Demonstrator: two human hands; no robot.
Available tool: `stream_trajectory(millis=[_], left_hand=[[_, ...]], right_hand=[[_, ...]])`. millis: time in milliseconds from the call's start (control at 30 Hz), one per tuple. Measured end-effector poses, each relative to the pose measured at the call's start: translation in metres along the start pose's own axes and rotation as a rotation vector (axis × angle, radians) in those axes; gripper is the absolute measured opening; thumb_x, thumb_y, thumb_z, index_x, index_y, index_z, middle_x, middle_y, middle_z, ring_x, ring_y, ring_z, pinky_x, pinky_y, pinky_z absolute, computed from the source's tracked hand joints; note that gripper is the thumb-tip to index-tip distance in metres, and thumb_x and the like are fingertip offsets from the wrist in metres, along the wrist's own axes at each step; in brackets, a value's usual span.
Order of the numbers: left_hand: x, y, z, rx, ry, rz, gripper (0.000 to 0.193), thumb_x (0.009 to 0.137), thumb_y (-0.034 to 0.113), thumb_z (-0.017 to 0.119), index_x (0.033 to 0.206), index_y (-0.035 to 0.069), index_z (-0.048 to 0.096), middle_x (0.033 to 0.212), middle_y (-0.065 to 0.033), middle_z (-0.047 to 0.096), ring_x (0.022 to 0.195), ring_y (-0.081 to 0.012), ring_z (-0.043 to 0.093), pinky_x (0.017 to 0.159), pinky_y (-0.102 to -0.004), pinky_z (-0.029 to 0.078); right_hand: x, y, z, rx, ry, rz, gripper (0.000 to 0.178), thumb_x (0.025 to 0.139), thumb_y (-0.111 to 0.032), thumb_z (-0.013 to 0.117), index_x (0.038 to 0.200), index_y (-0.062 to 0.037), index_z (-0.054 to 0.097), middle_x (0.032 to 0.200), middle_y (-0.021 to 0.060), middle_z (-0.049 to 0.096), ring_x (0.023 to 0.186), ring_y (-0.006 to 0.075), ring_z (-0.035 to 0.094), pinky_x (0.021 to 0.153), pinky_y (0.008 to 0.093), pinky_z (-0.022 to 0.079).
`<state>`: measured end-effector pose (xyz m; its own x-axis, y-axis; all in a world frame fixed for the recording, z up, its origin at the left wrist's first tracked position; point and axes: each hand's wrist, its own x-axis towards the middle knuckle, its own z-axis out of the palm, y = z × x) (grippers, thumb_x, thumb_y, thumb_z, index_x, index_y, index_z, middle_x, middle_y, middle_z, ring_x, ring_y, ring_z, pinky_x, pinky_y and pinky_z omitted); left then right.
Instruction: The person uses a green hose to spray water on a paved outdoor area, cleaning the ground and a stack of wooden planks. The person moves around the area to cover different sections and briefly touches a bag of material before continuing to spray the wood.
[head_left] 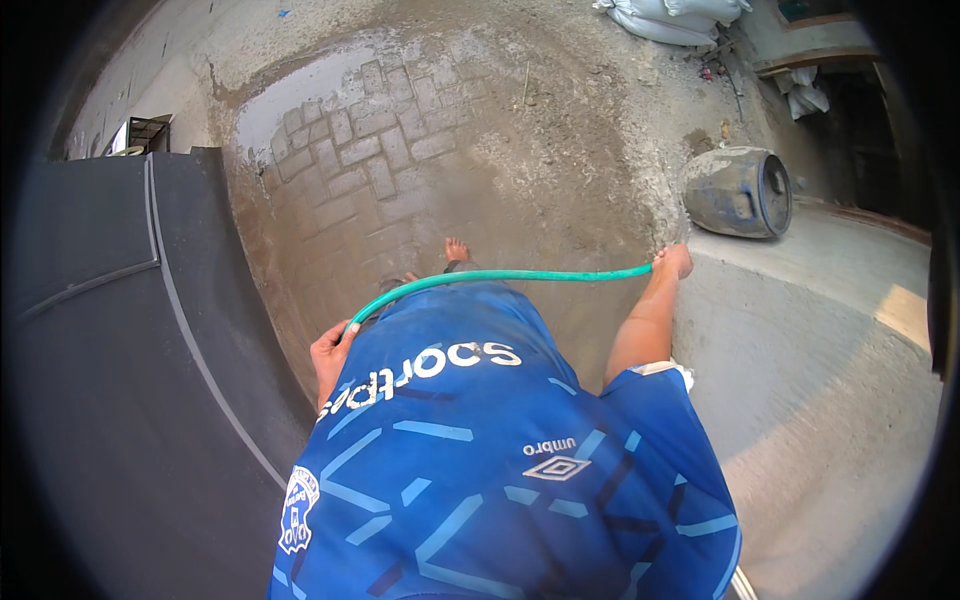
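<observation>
Hose [510, 275] strung across a blue shirt, over wet paving [365, 170]

Furthest left, from where I stand, is a dark panel [90, 380] crossed by pale strips. Just beside it, the person's left hand [328, 352] is curled round the green hose, the thumb lying along it; how tight that grip is, I can't tell. From there the hose bows up and runs rightward in front of the blue shirt [480, 430], above the soaked, herringbone-laid paving. A bare foot [456, 249] shows just beyond its middle. Further over, muddy ground [570, 170] borders the bricks. The right hand [673, 262], arm stretched out, is closed in a fist about the hose's far stretch, near the edge of a concrete ledge [770, 350]. White sacks [665, 22] are heaped well beyond it. On the ledge a grimy, bluish-grey barrel [735, 193] lies on its side, its round end turned to the right.
</observation>
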<state>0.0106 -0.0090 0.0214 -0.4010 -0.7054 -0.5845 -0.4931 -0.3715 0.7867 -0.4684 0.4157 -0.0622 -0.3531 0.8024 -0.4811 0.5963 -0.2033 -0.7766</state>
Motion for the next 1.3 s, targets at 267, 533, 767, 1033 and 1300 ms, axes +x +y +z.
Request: stream_trajectory(millis=[267, 533, 767, 1033, 1300], left_hand=[[-0.011, -0.002, -0.031, 0.080, -0.119, -0.113, 0.020, 0.087, 0.015, 0.071, 0.099, -0.002, 0.071, 0.075, 0.0018, 0.063, 0.063, -0.0040, 0.051, 0.055, -0.0192, 0.040], [-0.024, -0.032, -0.098, 0.068, -0.019, -0.001, 0.024, 0.086, 0.018, 0.073, 0.101, -0.001, 0.071, 0.068, 0.0049, 0.055, 0.054, -0.0024, 0.043, 0.047, -0.0181, 0.030], [-0.045, -0.059, -0.137, 0.040, 0.090, 0.093, 0.024, 0.086, 0.018, 0.073, 0.102, -0.001, 0.071, 0.067, 0.0052, 0.055, 0.055, -0.0024, 0.043, 0.048, -0.0182, 0.031], [-0.064, -0.094, -0.147, 0.023, 0.179, 0.094, 0.025, 0.085, 0.019, 0.073, 0.100, -0.001, 0.072, 0.067, 0.0048, 0.055, 0.057, -0.0027, 0.045, 0.050, -0.0186, 0.033], [-0.065, -0.097, -0.153, 0.027, 0.260, 0.108, 0.025, 0.086, 0.019, 0.073, 0.100, -0.001, 0.072, 0.068, 0.0049, 0.056, 0.059, -0.0030, 0.045, 0.052, -0.0186, 0.035]], right_hand=[[0.033, 0.086, -0.157, -0.141, -0.090, 0.149, 0.013, 0.083, -0.011, 0.046, 0.077, -0.0023, 0.053, 0.058, 0.0089, 0.048, 0.041, 0.0187, 0.042, 0.038, 0.0324, 0.030], [-0.044, 0.101, -0.124, -0.452, -0.550, 0.106, 0.014, 0.087, -0.013, 0.053, 0.077, -0.0035, 0.056, 0.057, 0.0040, 0.048, 0.040, 0.0146, 0.041, 0.037, 0.0299, 0.029], [-0.115, 0.079, -0.071, -0.502, -0.744, -0.071, 0.016, 0.087, -0.014, 0.054, 0.077, -0.0031, 0.058, 0.056, 0.0032, 0.049, 0.039, 0.0130, 0.042, 0.036, 0.0283, 0.029], [-0.083, 0.155, -0.108, -0.684, -0.538, -0.051, 0.015, 0.082, -0.009, 0.045, 0.075, -0.0023, 0.057, 0.055, 0.0058, 0.050, 0.040, 0.0150, 0.043, 0.036, 0.0306, 0.031], [-0.106, 0.190, -0.122, -0.716, -0.518, -0.046, 0.015, 0.084, -0.009, 0.046, 0.078, 0.0000, 0.056, 0.056, 0.0076, 0.050, 0.040, 0.0156, 0.044, 0.034, 0.0306, 0.031]])
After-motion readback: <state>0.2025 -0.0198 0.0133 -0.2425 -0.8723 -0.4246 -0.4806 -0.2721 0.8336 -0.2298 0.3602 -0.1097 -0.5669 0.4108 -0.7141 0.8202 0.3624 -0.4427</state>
